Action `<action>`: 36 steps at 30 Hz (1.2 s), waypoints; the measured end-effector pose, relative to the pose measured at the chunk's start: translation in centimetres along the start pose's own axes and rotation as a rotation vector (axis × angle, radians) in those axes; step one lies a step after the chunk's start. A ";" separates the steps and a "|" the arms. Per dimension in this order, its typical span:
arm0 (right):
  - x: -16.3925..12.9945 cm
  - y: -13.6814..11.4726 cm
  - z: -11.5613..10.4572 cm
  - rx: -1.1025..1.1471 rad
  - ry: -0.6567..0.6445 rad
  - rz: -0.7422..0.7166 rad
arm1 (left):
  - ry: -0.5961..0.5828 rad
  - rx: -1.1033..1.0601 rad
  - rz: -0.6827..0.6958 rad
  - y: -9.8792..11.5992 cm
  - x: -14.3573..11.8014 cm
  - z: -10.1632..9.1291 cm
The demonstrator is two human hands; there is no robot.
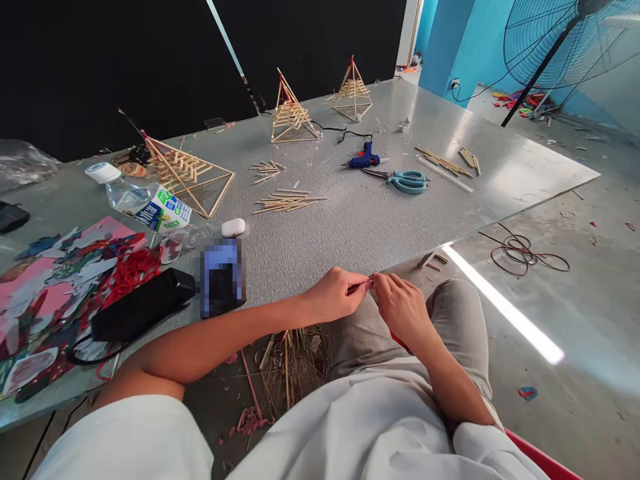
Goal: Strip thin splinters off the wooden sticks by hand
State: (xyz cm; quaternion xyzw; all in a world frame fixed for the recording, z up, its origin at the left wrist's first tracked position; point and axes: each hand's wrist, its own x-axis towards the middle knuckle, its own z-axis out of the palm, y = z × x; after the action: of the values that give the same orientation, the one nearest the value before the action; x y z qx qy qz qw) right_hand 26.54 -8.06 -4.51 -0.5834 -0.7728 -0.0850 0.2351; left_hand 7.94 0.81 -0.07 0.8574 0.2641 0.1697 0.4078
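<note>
**Stick pinched between both hands at the surface edge**

Stick (pixel 361 287): a thin, short wooden sliver, held just off the near edge of the surface (pixel 350 220), above the person's lap. Only a small part shows between the fingertips; the rest is hidden, and its full length cannot be told.

Left hand (pixel 334 296): grip pressed together on one end of the stick, thumb against forefinger. Right hand (pixel 400 305): grip pinched likewise on the other end, fingertips nearly touching those of the left.

Handling, as judged: very light, stiff along its length but brittle; likely to snap under bending and to splinter. Dry wood should not slip. Best held near the ends with fingertips, lightly, as both hands do now.

Surroundings: a bundle of like sticks (pixel 289 201) lies well apart toward the middle of the surface, a smaller pile (pixel 267 171) beyond it. Three stick pyramids stand farther off, the nearest (pixel 187 175) at left beside a lying bottle (pixel 145 200). Glue gun (pixel 366 159) and scissors (pixel 406 181) lie to the right. Broken stick litter (pixel 285 367) covers the floor beneath the arms.
</note>
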 end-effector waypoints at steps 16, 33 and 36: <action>-0.3 -0.4 0.8 0.781 -0.026 0.252 | 0.035 0.090 0.162 0.2 -0.5 0.0; -0.3 3.1 -1.0 1.198 -0.323 0.167 | 0.025 0.181 0.320 -0.3 -0.7 0.4; -0.4 3.7 -1.1 1.237 -0.357 0.104 | -0.022 0.107 0.363 -0.2 -0.6 0.3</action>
State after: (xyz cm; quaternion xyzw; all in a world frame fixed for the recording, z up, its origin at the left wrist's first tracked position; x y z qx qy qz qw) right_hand 30.38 -7.73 -4.25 -0.3820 -0.6771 0.4858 0.3995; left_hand 7.52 0.38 -0.46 0.9132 0.1091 0.2171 0.3271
